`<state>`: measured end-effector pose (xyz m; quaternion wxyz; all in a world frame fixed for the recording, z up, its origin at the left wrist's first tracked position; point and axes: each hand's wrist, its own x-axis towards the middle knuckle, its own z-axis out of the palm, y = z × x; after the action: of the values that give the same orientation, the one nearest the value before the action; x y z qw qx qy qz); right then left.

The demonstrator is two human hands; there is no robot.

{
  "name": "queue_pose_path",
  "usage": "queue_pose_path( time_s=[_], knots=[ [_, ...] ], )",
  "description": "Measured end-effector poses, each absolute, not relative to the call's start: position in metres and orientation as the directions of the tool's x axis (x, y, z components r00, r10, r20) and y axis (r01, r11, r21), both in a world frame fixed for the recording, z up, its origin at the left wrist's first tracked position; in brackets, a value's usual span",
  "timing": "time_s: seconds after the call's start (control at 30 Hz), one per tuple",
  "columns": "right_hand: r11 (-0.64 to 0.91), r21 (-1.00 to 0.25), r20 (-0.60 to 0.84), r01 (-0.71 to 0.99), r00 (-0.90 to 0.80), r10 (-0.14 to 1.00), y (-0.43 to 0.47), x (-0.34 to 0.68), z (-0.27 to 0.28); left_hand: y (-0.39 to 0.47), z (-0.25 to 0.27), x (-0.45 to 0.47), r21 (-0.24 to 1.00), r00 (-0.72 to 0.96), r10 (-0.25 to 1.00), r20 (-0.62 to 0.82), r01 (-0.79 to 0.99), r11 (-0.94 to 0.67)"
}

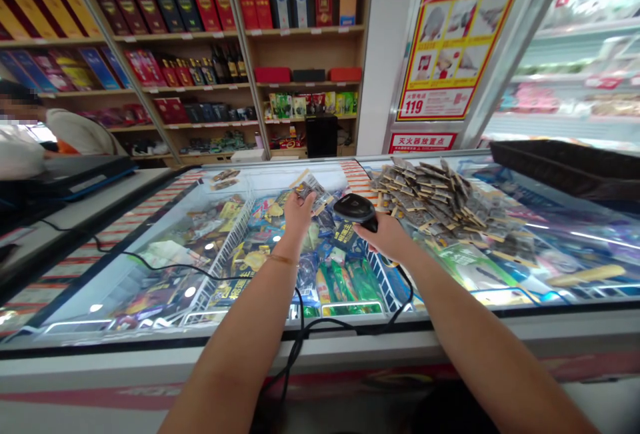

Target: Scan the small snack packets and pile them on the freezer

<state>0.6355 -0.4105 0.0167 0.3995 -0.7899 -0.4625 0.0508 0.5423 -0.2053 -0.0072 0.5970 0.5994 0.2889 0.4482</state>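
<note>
My left hand (300, 207) pinches a small flat packet (317, 187), dark with a pale strip, above the glass lid of a chest freezer. In my right hand (387, 237) is a black barcode scanner (355, 207), its head turned toward that packet. The scanner's black cable (345, 324) droops over the freezer's front edge and runs off left across the glass. Right of the scanner, many similar packets (430, 197) lie heaped on the lid. A few more packets (226, 179) rest on the glass at the far left.
Under the glass, wire baskets (233, 234) hold bagged frozen goods. A black tray (570, 167) stands at the back right. Shelves of boxes and bottles (187, 64) line the back wall. At the far left, a person (75, 131) is beside a counter with a dark machine (83, 177).
</note>
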Motion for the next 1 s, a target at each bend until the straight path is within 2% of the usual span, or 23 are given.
queue_pose_path(
  time_s=[0.13, 0.3, 0.43, 0.57, 0.67, 0.73, 0.87, 1.0],
  knots=[
    [-0.208, -0.668, 0.350, 0.715, 0.548, 0.759, -0.412, 0.636, 0.017, -0.204, -0.011, 0.545, 0.965, 0.448, 0.872, 0.199, -0.246, -0.094],
    [-0.191, -0.680, 0.352, 0.708, 0.544, 0.761, -0.412, 0.637, 0.017, -0.204, -0.012, 0.546, 0.962, 0.441, 0.875, 0.200, -0.258, -0.089],
    [-0.216, -0.734, 0.286, 0.644, 0.581, 0.762, -0.412, 0.635, 0.019, -0.205, -0.011, 0.547, 0.955, 0.442, 0.879, 0.176, -0.294, -0.043],
    [-0.257, -0.821, 0.153, 0.510, 0.630, 0.762, -0.415, 0.636, 0.026, -0.210, -0.008, 0.551, 0.927, 0.425, 0.902, 0.073, -0.362, 0.096],
    [-0.252, -0.861, 0.137, 0.441, 0.679, 0.721, -0.422, 0.647, 0.035, -0.213, 0.003, 0.561, 0.901, 0.393, 0.919, 0.023, -0.406, 0.151],
    [-0.192, -0.901, 0.161, 0.389, 0.711, 0.685, -0.433, 0.660, 0.042, -0.215, 0.017, 0.575, 0.910, 0.403, 0.915, 0.011, -0.383, 0.158],
    [-0.091, -0.945, 0.199, 0.314, 0.772, 0.603, -0.472, 0.695, 0.057, -0.221, 0.056, 0.619, 0.964, 0.538, 0.843, 0.020, -0.234, 0.126],
    [-0.093, -0.952, 0.213, 0.293, 0.846, 0.489, -0.516, 0.724, 0.071, -0.236, 0.090, 0.680, 0.989, 0.550, 0.827, 0.119, -0.140, -0.049]
  ],
)
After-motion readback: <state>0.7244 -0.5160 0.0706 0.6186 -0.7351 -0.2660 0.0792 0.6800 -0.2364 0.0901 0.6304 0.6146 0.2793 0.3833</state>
